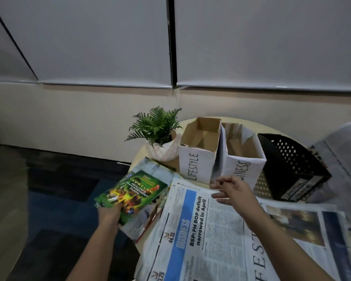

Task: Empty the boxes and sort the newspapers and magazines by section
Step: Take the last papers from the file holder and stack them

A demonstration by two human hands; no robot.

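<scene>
Gripping the lower edge of a green magazine point(131, 194) at centre left of the frame, the left hand point(109, 214) has its fingers curled under the cover, holding it above a stack of other magazines point(148, 216) that lies at the left edge of the round table point(139, 161). The right hand point(230, 191), just right of centre, hovers with fingers loosely spread and bent over the top edge of the Business newspaper point(193, 226), which covers the lower middle of the frame; whether the fingertips touch the paper cannot be told. A Lifestyle newspaper point(304, 230) lies partly beneath it at lower right. Behind the hands stand the box marked LIFESTYLE point(198, 157), the box marked BUSINESS point(243, 159) touching it on the right, and a black perforated file holder point(292, 165) further right. A potted fern point(156, 130) stands left of the boxes.
</scene>
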